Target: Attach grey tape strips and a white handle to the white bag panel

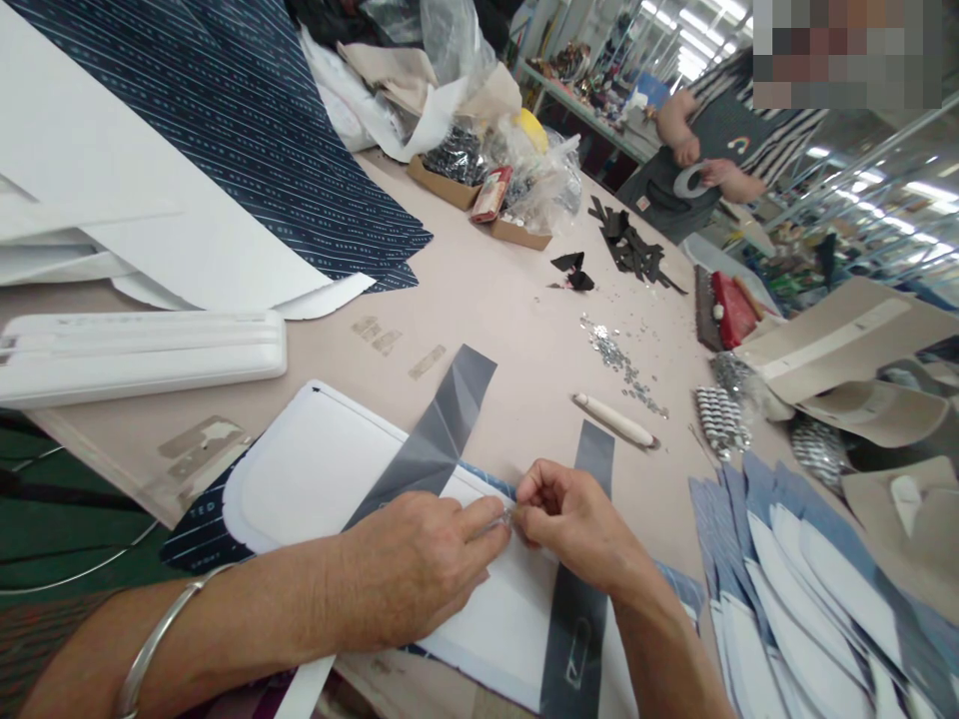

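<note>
A white panel (330,449) with rounded corners lies on dark blue patterned fabric (199,524) at the table's near edge. Two grey strips cross it: a left strip (431,429) and a right strip (591,454), the latter with a small slot-like outline near its lower end. My left hand (427,564) rests over the panel and left strip, fingers closed in a pinch. Fingertip to fingertip with it, my right hand (573,519) is also pinched, beside the right strip. Something tiny and shiny shows between the fingertips, too small to name.
A white wooden-looking stick (618,421) and scattered small metal pieces (618,355) lie beyond the hands. Stacked grey-blue and white pieces (816,579) are at right. A long white case (142,355) sits left. Across the table, a person (719,150) holds a tape roll (689,181).
</note>
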`<state>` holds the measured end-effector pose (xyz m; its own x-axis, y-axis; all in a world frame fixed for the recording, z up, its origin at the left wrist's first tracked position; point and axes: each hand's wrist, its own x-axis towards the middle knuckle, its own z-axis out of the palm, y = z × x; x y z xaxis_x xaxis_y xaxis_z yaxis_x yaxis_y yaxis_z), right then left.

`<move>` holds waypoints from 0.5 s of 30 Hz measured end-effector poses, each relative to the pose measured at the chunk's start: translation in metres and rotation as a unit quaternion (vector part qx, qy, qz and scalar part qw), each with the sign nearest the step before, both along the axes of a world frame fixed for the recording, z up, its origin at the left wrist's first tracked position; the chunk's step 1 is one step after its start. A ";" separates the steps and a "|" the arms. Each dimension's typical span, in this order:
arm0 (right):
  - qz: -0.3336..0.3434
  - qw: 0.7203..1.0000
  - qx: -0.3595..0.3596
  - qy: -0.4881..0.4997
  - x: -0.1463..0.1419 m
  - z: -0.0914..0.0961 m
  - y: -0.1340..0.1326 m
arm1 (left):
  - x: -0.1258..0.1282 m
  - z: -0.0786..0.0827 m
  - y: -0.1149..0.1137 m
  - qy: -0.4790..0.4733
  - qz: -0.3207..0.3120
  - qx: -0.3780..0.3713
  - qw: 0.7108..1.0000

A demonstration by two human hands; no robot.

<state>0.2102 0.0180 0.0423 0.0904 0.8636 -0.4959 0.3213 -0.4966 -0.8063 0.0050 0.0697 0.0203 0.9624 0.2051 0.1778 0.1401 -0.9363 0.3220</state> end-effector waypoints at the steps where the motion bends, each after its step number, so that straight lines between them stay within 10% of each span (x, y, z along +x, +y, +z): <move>1: 0.005 1.000 -0.002 -0.017 -0.001 0.001 0.000 | 0.000 0.000 0.000 0.000 -0.001 -0.002 1.000; 11: 0.069 0.979 0.010 -0.190 -0.007 0.006 0.005 | -0.001 -0.001 0.000 -0.005 -0.001 0.037 0.999; 15: 0.075 0.976 0.025 -0.205 -0.009 0.028 0.003 | -0.001 -0.025 -0.011 -0.123 0.002 0.033 0.992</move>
<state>0.2016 0.0207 0.0700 0.1438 0.9045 -0.4015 0.6883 -0.3830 -0.6162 0.0045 0.0589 -0.0046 0.8874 0.1885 0.4207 0.0682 -0.9563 0.2844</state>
